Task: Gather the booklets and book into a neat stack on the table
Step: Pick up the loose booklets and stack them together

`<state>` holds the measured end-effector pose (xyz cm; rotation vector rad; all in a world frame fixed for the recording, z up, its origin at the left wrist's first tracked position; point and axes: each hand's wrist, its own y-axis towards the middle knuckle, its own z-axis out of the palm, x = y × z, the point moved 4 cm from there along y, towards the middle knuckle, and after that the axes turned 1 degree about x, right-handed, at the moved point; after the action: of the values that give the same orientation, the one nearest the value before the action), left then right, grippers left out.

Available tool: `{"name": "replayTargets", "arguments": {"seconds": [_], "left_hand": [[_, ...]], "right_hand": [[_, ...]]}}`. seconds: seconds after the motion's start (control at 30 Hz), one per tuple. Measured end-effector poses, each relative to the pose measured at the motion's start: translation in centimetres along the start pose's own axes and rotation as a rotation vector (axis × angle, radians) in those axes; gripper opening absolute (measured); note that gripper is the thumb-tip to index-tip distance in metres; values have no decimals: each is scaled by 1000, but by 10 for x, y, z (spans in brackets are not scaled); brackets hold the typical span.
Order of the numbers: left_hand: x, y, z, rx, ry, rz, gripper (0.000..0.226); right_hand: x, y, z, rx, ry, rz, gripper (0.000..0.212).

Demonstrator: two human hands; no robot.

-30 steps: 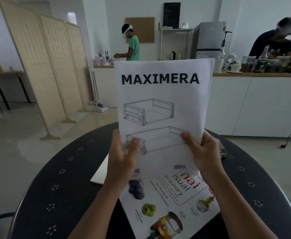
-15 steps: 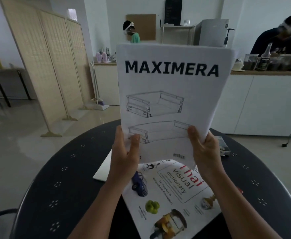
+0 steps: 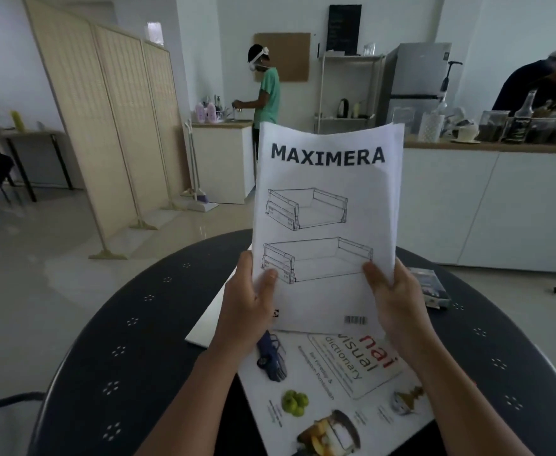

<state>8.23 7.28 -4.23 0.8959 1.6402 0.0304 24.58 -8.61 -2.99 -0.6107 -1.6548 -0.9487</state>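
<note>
Both hands — left, right — grip the booklet upright; book lies flat at 6 o'clock, long axis toward 11.

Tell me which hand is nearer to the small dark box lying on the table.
Right. The right hand grips the MAXIMERA booklet by its right edge, just beside the small dark box. The left hand holds the opposite edge, across the booklet from it.

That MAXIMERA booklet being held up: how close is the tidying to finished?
Nothing looks stacked yet. In hand: the MAXIMERA booklet, held upright by the left hand and right hand. Left: laying it squarely with the visual dictionary and white booklet lying askew on the table.
</note>
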Motion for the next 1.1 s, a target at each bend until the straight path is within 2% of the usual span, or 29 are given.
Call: {"name": "replayTargets", "arguments": {"seconds": [0.07,0.13,0.23,0.3,0.43,0.53,0.7,0.93,1.0,1.1], "left_hand": [[5,2,-5,-23,157,-24,15],[14,3,-14,-26,455,-141,27],[29,0,-26,118,866,-440,59],[29,-2,-29,161,947,-484,72],[23,2,-34,102,876,-495,68],[25,2,-40,98,719,-567,48],[22,5,-43,12,619,-438,25],[26,5,-44,-83,381,-415,25],[24,5,-47,-158,347,-397,26],[16,4,-56,-353,351,-301,22]], "right_hand": [[-2,2,-4,0,-9,24,11],[-5,4,-7,-4,-48,47,14],[-14,7,-12,-36,-90,124,13],[-21,10,-14,-49,-83,207,13],[-26,11,-14,-65,-98,306,14],[-26,11,-14,-67,-86,325,17],[-26,12,-14,-60,-88,334,17],[-26,10,-15,-60,-63,331,14],[-26,10,-16,-69,-42,329,15],[-26,10,-17,-84,3,320,16]]}}
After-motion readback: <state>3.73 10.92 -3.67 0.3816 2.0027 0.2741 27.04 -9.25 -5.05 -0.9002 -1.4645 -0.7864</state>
